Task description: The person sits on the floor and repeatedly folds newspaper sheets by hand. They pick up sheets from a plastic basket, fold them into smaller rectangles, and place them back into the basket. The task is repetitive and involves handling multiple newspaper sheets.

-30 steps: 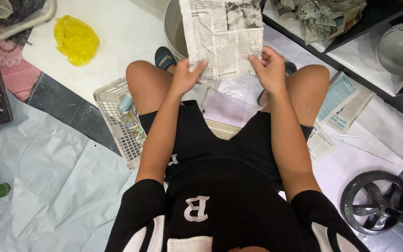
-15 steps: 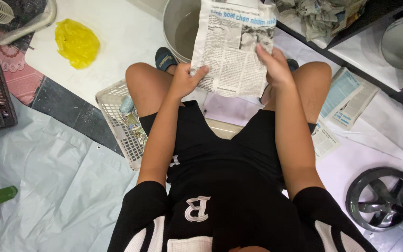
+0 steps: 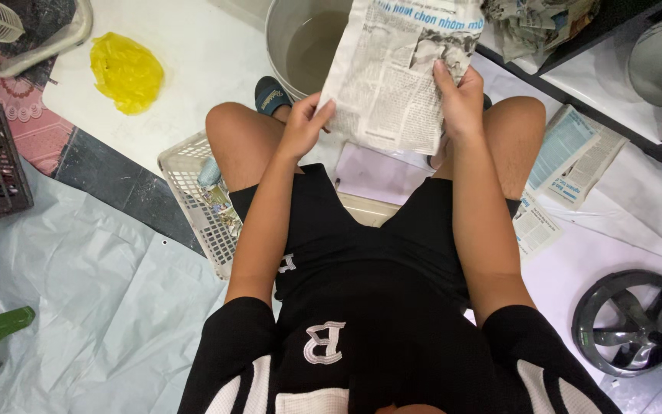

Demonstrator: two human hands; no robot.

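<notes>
Head view shows us seated with knees apart, both hands up on a newspaper sheet (image 3: 400,73); our left hand (image 3: 306,126) pinches its lower left edge, fingers curled shut on the paper, and our right hand (image 3: 461,100) grips its right edge, thumb over the front, closed on it too; the sheet hangs between the knees, just in front of the grey bucket (image 3: 304,42). Compared with a second ago, the sheet has lifted higher and turned a little, its top now past the frame edge, and our hands have drawn closer together on it; we judge that we are handling the sheet by its edges rather than laying it down. Around the bucket: a yellow plastic bag (image 3: 126,73) well to its left on the white floor; a white plastic basket (image 3: 197,199) below it, beside our left thigh; a dark sandal (image 3: 273,93) touching its near side; folded newspapers (image 3: 576,157) to its right; a fan guard (image 3: 630,322) far right, low. Nothing lies between our hands and the sheet.
</notes>
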